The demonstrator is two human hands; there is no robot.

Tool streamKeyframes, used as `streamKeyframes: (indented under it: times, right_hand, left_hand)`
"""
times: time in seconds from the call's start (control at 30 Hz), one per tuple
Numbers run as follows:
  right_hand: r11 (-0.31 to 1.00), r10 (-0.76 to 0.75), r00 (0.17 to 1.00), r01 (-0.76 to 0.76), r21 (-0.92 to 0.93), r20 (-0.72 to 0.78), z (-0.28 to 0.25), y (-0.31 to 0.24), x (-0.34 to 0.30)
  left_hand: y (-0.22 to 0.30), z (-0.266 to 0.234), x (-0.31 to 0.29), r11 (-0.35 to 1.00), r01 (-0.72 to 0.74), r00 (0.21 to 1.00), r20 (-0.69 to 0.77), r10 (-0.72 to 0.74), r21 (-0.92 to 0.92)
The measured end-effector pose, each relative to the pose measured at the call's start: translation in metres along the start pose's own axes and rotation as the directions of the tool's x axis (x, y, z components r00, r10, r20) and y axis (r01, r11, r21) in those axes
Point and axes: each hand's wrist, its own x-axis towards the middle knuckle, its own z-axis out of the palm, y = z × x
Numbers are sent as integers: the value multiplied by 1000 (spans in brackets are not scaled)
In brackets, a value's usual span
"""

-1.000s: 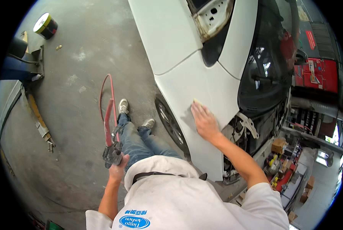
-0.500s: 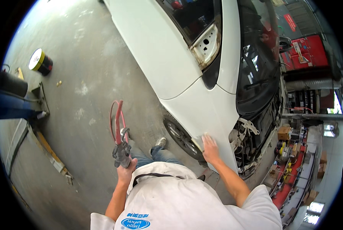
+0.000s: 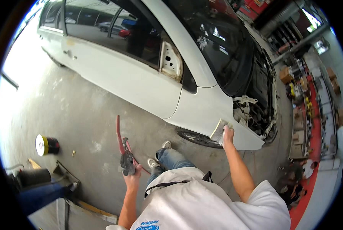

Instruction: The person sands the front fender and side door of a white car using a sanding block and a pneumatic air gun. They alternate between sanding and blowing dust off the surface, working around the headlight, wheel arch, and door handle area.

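Right hand [image 3: 228, 134] grips a pale sanding block [image 3: 218, 131], pressed flat against the white car fender [image 3: 213, 111]. Left hand [image 3: 132, 177] is closed around a dark tool [image 3: 126, 161], possibly an air gun, with red hose [image 3: 119, 134] above it.

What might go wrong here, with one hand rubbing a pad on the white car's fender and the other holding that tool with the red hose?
The red hose loops over the floor close to the person's shoes, so it looks like a possible trip or snag. The left hand holds the air tool low and out of the way; it might swing against the car's door. The right hand presses the sanding pad near the fender's front edge, by exposed engine bay parts, where fingers could slip.
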Motion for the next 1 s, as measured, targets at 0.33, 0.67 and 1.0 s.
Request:
streamKeyframes:
  times: [0.33, 0.67, 1.0]
  right_hand:
    - [755, 12, 998, 34, 654, -66, 39, -27, 35]
    - [883, -86, 947, 217, 417, -309, 74, -34, 35]
    - [849, 166, 912, 62, 525, -376, 144, -71, 8]
  left_hand:
    - [51, 33, 30, 967, 35, 991, 113, -65, 252]
    - [86, 22, 88, 909, 17, 985, 149, -87, 416]
    - [128, 1, 158, 802, -7, 958, 234, -166, 598]
